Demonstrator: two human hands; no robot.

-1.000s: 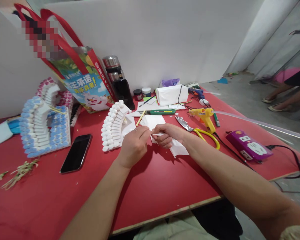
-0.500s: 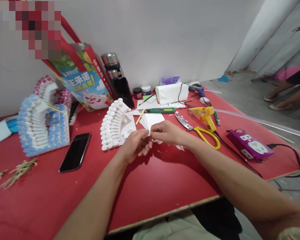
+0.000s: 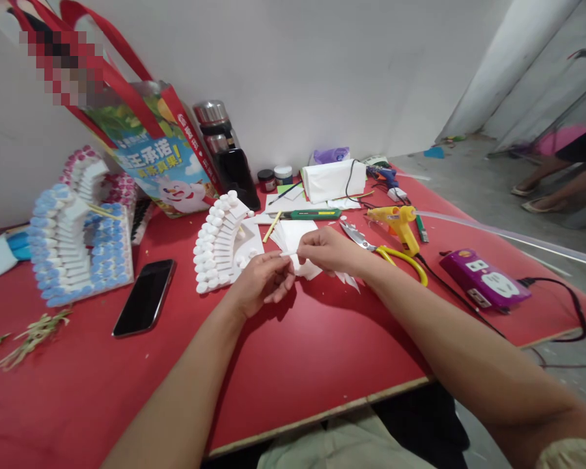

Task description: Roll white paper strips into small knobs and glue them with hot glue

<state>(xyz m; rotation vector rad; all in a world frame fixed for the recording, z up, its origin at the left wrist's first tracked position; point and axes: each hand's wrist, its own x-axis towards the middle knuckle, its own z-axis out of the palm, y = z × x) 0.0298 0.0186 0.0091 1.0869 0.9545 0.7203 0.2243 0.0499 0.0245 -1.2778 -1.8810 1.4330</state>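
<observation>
A thin strip of white paper (image 3: 288, 255) stretches between the fingertips of both my hands, above the red table (image 3: 312, 352). My left hand (image 3: 264, 280) pinches its left end, the other fingers loosely curled. My right hand (image 3: 326, 250) has thumb and forefinger closed on the other end, which the fingers partly hide. Loose white paper sheets (image 3: 297, 233) lie just behind the hands. Left of them stands a curved white model (image 3: 219, 251), edged with rows of small white round pieces. Yellow-handled scissors (image 3: 401, 259) lie beyond my right wrist.
A yellow glue gun (image 3: 399, 228), a green cutter knife (image 3: 315, 214) and a purple power strip (image 3: 486, 279) lie on the right and back. A phone (image 3: 144, 297), a blue-and-white model (image 3: 81, 251), a shopping bag (image 3: 168, 156) and a flask (image 3: 219, 133) stand or lie left. A person's legs (image 3: 557, 172) show far right.
My hands have drawn slightly apart, so more of the white strip shows between the fingertips. The whole view has shifted a little.
</observation>
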